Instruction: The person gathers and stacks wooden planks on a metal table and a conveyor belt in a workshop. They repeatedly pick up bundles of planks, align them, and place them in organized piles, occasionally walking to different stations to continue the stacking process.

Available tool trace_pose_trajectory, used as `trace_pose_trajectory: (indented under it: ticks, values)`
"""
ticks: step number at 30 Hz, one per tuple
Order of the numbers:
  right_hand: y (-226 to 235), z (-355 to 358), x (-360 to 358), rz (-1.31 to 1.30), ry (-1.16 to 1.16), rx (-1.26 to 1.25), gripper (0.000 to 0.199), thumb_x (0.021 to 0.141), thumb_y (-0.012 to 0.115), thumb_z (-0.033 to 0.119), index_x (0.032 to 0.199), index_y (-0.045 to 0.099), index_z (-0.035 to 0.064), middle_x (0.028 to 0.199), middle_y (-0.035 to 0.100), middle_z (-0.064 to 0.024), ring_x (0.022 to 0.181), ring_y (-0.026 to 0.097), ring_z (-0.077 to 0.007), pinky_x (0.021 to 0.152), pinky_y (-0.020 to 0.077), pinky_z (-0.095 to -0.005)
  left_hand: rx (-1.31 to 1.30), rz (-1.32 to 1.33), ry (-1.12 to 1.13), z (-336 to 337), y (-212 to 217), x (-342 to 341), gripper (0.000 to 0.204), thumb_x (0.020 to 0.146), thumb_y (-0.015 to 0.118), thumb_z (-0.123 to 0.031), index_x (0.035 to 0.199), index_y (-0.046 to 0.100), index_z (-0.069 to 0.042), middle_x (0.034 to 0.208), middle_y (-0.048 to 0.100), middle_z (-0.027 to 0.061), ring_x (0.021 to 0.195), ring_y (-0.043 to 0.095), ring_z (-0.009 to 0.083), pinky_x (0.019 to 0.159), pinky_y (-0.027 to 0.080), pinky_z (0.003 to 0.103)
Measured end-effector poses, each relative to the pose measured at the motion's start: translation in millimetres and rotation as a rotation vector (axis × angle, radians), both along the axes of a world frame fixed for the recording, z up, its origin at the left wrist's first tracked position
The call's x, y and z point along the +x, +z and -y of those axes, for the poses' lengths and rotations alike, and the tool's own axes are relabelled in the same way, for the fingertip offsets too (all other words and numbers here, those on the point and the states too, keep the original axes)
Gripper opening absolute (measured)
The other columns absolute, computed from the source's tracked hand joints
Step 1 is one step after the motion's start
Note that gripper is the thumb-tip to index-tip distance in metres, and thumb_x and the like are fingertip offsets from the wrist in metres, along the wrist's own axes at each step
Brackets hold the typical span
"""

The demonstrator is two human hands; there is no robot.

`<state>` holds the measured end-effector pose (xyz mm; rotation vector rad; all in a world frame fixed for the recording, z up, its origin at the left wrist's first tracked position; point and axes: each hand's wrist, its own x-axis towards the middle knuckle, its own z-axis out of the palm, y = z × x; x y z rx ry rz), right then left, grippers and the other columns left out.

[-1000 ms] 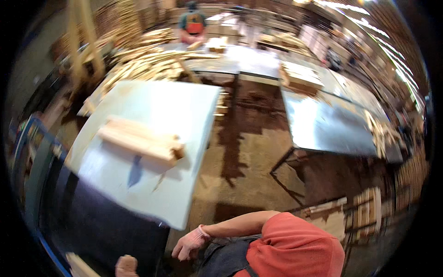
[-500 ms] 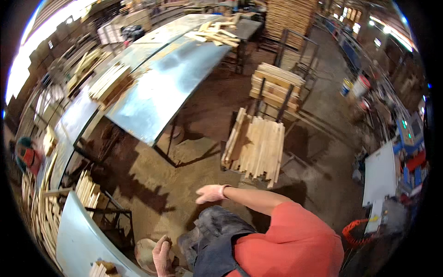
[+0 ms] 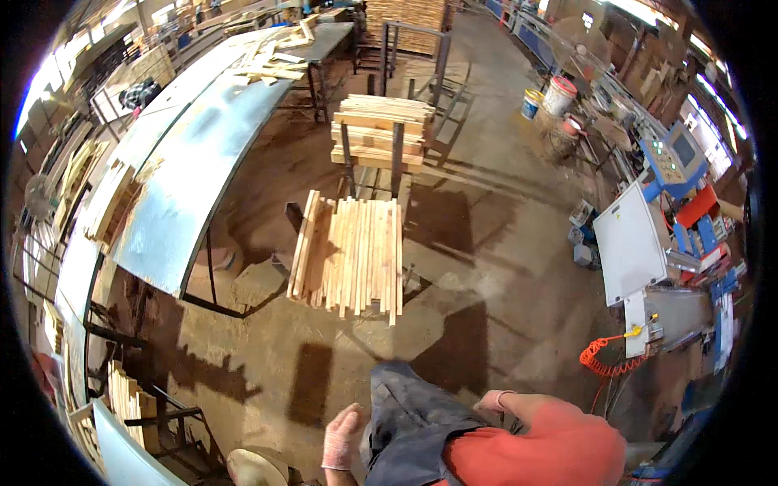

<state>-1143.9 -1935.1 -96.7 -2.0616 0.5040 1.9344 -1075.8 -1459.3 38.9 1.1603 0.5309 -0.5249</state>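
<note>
My left hand (image 3: 341,440), in a pale knitted glove, hangs in front of the body with its fingers stretched out loosely and nothing in it. My right hand (image 3: 491,402), gloved too, is beside my right thigh, small in view, its fingers loosely apart and partly hidden. Neither hand touches anything I can make out. Ahead of them a stack of light wooden strips (image 3: 356,255) lies on a low metal cart with dark uprights. Behind it is a second bundle of wooden strips (image 3: 381,134).
A long sheet-metal table (image 3: 190,162) runs along the left, with loose wood pieces (image 3: 271,61) at its far end. To the right stand a machine with a blue control panel (image 3: 677,158), a white panel (image 3: 630,243) and a coiled orange hose (image 3: 600,356). Buckets (image 3: 559,95) stand further back.
My view has turned right, so the cart and tables sit further left. My right hand has dropped back from its forward reach to my thigh. My left hand shows further forward.
</note>
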Motion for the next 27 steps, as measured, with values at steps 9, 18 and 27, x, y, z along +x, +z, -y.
trace_pose_trajectory:
  ticks: [9, 18, 27]
  values:
    - [-61.6, 191.2, 82.5, 0.311, -0.443, 0.053, 0.045, 0.103, 0.068, 0.046, 0.101, 0.080, 0.0030, 0.091, 0.075, -0.0176, 0.091, 0.074, -0.0344, 0.079, 0.0564, -0.0469, 0.156, -0.007, -0.321, 173.9, -1.3, 119.4, 0.050, 0.111, 0.069, -0.031, 0.144, 0.070, 0.006, 0.130, 0.077, 0.0119, 0.117, 0.071, 0.0208, 0.107, 0.056, 0.036]
    - [-112.0, 414.1, 226.2, 0.760, -0.206, 0.018, 0.057, 0.102, 0.060, 0.053, 0.115, 0.076, 0.0001, 0.125, 0.077, -0.0275, 0.121, 0.071, -0.0454, 0.101, 0.0553, -0.0543, 0.220, 0.362, -0.756, 460.3, 35.4, 333.4, 0.056, 0.112, 0.068, -0.035, 0.151, 0.065, 0.005, 0.134, 0.076, 0.0111, 0.124, 0.070, 0.0191, 0.111, 0.052, 0.034]
    - [-81.4, 440.3, 422.6, 0.966, 0.629, 0.324, 0.021, 0.097, 0.077, 0.026, 0.109, 0.064, 0.0145, 0.096, 0.073, -0.0064, 0.102, 0.074, -0.0263, 0.084, 0.0612, -0.0401, 0.173, 0.112, -0.811, 589.2, 24.9, 494.4, 0.057, 0.110, 0.071, -0.035, 0.153, 0.066, 0.002, 0.142, 0.075, 0.0081, 0.128, 0.067, 0.0171, 0.112, 0.051, 0.032]
